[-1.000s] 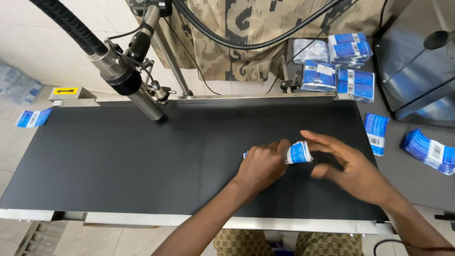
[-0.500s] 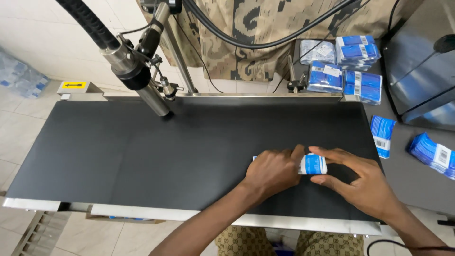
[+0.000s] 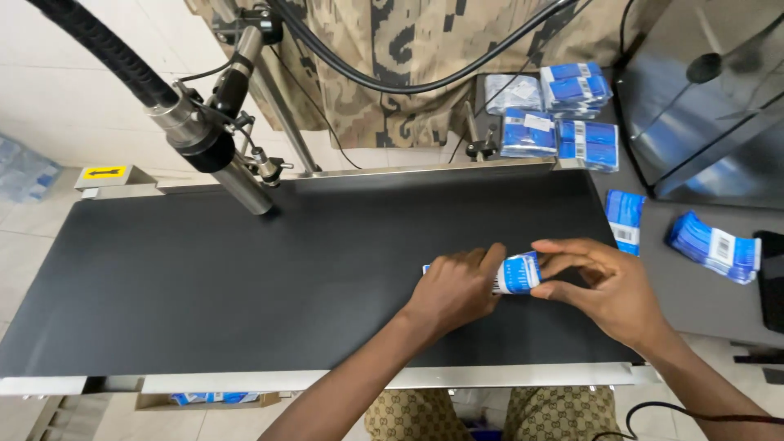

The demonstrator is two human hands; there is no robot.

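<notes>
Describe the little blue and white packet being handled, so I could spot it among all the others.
Find the wide black conveyor belt. On its right half, both hands meet: the left hand and the right hand pinch one blue and white packet between them. It is the only packet on the belt; the other packets lie off it on the grey table.

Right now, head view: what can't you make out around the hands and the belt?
- Blue-and-white packet: mostly covered by the left hand and right hand; full shape hidden.
- Packet print: too small.
- Black hose above the print head: cut off by the top edge.
- Dark device: cropped by the right edge.
- Conveyor belt underside: out of sight.
</notes>
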